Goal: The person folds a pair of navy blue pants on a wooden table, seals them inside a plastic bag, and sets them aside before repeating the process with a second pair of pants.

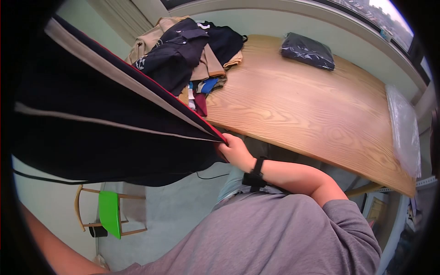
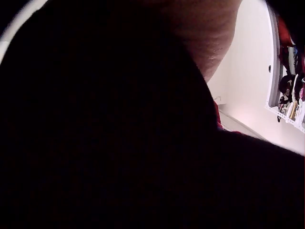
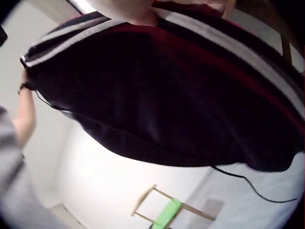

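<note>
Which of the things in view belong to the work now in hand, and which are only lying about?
In the work:
dark striped garment, held up
right hand, gripping its edge
left hand, at its far end

Seemingly just lying about:
clothes pile on the table
dark packet
clear plastic
green-seated chair

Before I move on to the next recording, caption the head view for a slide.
Right grip holding a red-edged, striped dark garment near a wooden table heaped with clothes.
</note>
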Available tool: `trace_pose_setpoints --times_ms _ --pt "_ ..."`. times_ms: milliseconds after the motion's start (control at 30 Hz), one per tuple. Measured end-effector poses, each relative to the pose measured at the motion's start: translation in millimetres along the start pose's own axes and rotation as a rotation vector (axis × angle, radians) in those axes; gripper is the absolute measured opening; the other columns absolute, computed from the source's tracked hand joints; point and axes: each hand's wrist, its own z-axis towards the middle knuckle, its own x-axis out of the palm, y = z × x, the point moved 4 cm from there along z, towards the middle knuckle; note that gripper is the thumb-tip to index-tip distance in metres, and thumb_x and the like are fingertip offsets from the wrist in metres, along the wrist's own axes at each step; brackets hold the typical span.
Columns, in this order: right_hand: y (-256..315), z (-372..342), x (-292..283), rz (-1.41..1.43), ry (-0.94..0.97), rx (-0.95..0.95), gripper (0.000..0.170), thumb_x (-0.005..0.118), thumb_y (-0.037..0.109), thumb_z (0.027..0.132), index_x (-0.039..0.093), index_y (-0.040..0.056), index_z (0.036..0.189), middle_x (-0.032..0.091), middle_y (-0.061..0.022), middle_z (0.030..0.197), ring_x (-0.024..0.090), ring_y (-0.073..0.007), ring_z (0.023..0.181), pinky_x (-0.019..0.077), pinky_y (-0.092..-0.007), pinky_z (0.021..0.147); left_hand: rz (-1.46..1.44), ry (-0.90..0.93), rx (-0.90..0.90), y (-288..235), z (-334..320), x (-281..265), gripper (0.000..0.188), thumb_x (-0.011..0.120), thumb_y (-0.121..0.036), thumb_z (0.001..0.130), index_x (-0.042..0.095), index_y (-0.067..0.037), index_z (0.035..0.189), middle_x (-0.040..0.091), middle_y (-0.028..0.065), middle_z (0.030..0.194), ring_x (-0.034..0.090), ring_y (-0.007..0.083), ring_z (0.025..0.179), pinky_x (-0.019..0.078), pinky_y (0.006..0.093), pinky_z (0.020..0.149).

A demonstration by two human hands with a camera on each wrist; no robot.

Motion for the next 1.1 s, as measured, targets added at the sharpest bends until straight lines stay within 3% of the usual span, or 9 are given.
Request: trace_pose_setpoints --times_ms 100,233,267,433,500,567,633,967,1100 --pt "46 -49 -49 0.259 -0.127 -0.076 0.018 0.051 0.009 0.091 0.058 -0.0006 0.104 0.053 0.0009 0.073 0.047 -0.0104 0.064 0.0428 -0.0290 0.058 -0.072 -0.018 -0.040 13 8 -4 0.034 0.063 -0.017 0.083 0.063 -0.001 0.114 0.066 0.0088 0.102 0.061 0.0152 0.091 0.0474 0.0286 0.084" --pt "97 -132 -167 -0.159 -0.528 -0.292 0.018 0.049 0.004 0.092 0.058 0.0024 0.108 0.051 0.0024 0.082 0.045 -0.0073 0.070 0.0392 -0.0234 0.061 -0.211 -0.026 -0.118 44 19 -4 0.034 0.062 -0.017 0.085 0.062 -0.002 0.116 0.066 0.0086 0.105 0.061 0.0153 0.094 0.0474 0.0289 0.086" --pt "96 -156 -193 0.159 -0.662 -0.331 0.018 0.051 0.004 0.092 0.058 0.0030 0.109 0.050 0.0027 0.086 0.044 -0.0066 0.074 0.0374 -0.0218 0.064 -0.253 -0.021 -0.144 53 22 -2 0.034 0.061 -0.017 0.086 0.061 -0.003 0.117 0.065 0.0086 0.106 0.061 0.0154 0.095 0.0474 0.0290 0.086" --pt "172 -251 -318 -0.490 -0.944 -0.233 0.026 0.054 0.015 0.097 0.058 -0.0018 0.117 0.061 -0.0042 0.107 0.056 -0.0115 0.098 0.0435 -0.0258 0.090 -0.534 0.088 -0.389 134 39 46 0.035 0.059 -0.017 0.088 0.060 -0.004 0.120 0.065 0.0083 0.109 0.061 0.0155 0.098 0.0474 0.0295 0.089" --pt "203 -265 -351 -0.559 -0.740 -0.042 0.028 0.055 0.019 0.096 0.059 -0.0022 0.114 0.063 -0.0022 0.101 0.056 -0.0109 0.094 0.0450 -0.0269 0.084 -0.679 0.175 -0.615 171 31 100 0.035 0.059 -0.018 0.089 0.060 -0.005 0.121 0.065 0.0082 0.111 0.061 0.0156 0.100 0.0474 0.0297 0.090" --pt "225 -268 -377 -0.824 -0.727 0.045 0.027 0.056 0.020 0.095 0.062 -0.0020 0.110 0.066 -0.0054 0.097 0.058 -0.0123 0.090 0.0458 -0.0274 0.082 -0.299 0.306 -0.007 213 16 164 0.044 0.054 -0.030 0.092 0.057 -0.001 0.124 0.062 0.0113 0.118 0.057 0.0179 0.109 0.0458 0.0318 0.094" --pt "223 -253 -408 -1.009 -0.621 0.092 0.026 0.057 0.020 0.093 0.064 -0.0016 0.105 0.068 -0.0102 0.094 0.059 -0.0155 0.087 0.0460 -0.0291 0.081 -0.635 0.483 -0.503 182 -30 245 0.035 0.058 -0.024 0.087 0.064 0.003 0.110 0.065 0.0079 0.104 0.060 0.0169 0.092 0.0470 0.0303 0.082" --pt "98 -97 -439 -1.155 -0.301 0.321 0.043 0.061 0.044 0.088 0.065 0.0105 0.114 0.068 -0.0130 0.103 0.062 -0.0267 0.099 0.0465 -0.0368 0.087 -0.532 0.525 -0.738 291 -117 351 0.038 0.062 -0.019 0.082 0.063 0.002 0.113 0.064 0.0084 0.109 0.058 0.0196 0.097 0.0422 0.0322 0.091" --pt "57 -90 -461 -0.826 -0.381 -0.013 0.039 0.066 0.030 0.087 0.061 0.0065 0.118 0.068 -0.0113 0.104 0.062 -0.0207 0.098 0.0474 -0.0321 0.088 -0.429 0.577 -0.792 335 -127 347 0.036 0.062 -0.020 0.081 0.064 0.002 0.110 0.065 0.0088 0.105 0.059 0.0202 0.093 0.0432 0.0333 0.089"
